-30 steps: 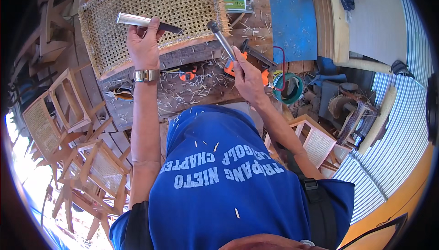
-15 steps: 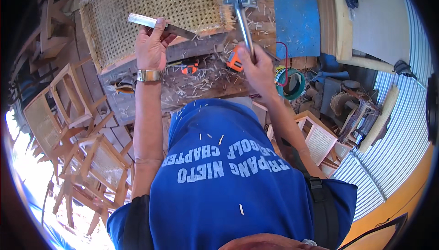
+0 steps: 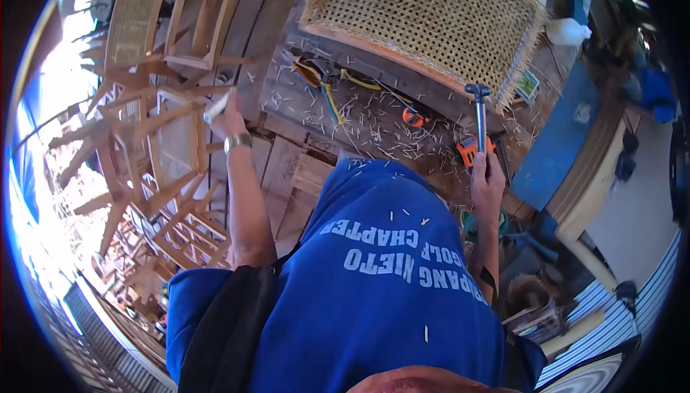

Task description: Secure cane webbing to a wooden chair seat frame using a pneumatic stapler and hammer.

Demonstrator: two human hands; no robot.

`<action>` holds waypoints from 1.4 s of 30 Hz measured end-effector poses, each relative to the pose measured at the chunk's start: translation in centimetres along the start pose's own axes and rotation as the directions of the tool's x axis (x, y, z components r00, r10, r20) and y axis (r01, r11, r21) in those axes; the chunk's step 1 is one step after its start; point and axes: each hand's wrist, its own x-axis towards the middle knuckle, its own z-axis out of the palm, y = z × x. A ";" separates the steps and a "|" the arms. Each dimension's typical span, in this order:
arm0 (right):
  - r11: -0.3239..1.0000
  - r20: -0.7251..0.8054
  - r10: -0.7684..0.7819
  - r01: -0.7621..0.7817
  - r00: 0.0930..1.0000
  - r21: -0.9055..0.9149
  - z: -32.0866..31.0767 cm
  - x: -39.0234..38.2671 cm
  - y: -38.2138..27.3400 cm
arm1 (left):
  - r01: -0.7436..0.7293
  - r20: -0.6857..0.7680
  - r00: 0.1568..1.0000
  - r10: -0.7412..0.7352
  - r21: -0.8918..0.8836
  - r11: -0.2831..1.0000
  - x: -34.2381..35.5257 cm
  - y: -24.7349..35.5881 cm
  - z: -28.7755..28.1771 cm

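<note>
My right hand is wrapped round the lower handle of a hammer, whose dark head points away from me, close to the near right corner of a woven cane panel. Off to the left, beyond the bench, my left hand grips a tool with a silver handle. Only that pale end shows now, and it is blurred. The tool's dark blade, visible earlier, is hidden. Beside the right hand lies an orange and black object on the bench.
Cane scraps litter the wooden bench, where a yellow-handled tool and a small round orange object lie. Wooden chair frames crowd the left side. A blue board lies at the right.
The view has turned left. My left hand has moved from over the cane panel to beside the chairs, still gripping its tool. My right hand keeps the hammer, now near the panel's corner.
</note>
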 end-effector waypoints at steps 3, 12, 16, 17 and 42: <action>0.998 -0.035 -0.050 0.051 0.998 0.025 0.4 0.7 -1.0 | -0.155 0.007 0.980 0.201 0.657 0.738 7.3 -6.2 -2.0; 0.998 -0.057 0.002 0.001 0.998 0.068 0.1 1.3 -2.9 | 0.246 0.205 0.954 -0.221 -0.108 0.963 2.5 2.0 1.5; 0.986 -0.062 0.102 -0.093 0.993 0.140 0.4 0.9 -4.1 | 0.322 0.219 0.938 -0.269 -0.266 0.908 3.0 4.6 -0.2; 0.985 -0.064 0.101 -0.091 0.993 0.149 0.5 0.9 -3.9 | 0.385 0.280 0.909 -0.309 -0.279 0.880 3.6 3.9 -0.9; 0.995 -0.062 0.091 -0.087 0.994 0.056 -0.6 0.8 -2.5 | 0.203 0.738 0.591 -0.327 0.256 0.945 -2.0 2.6 1.5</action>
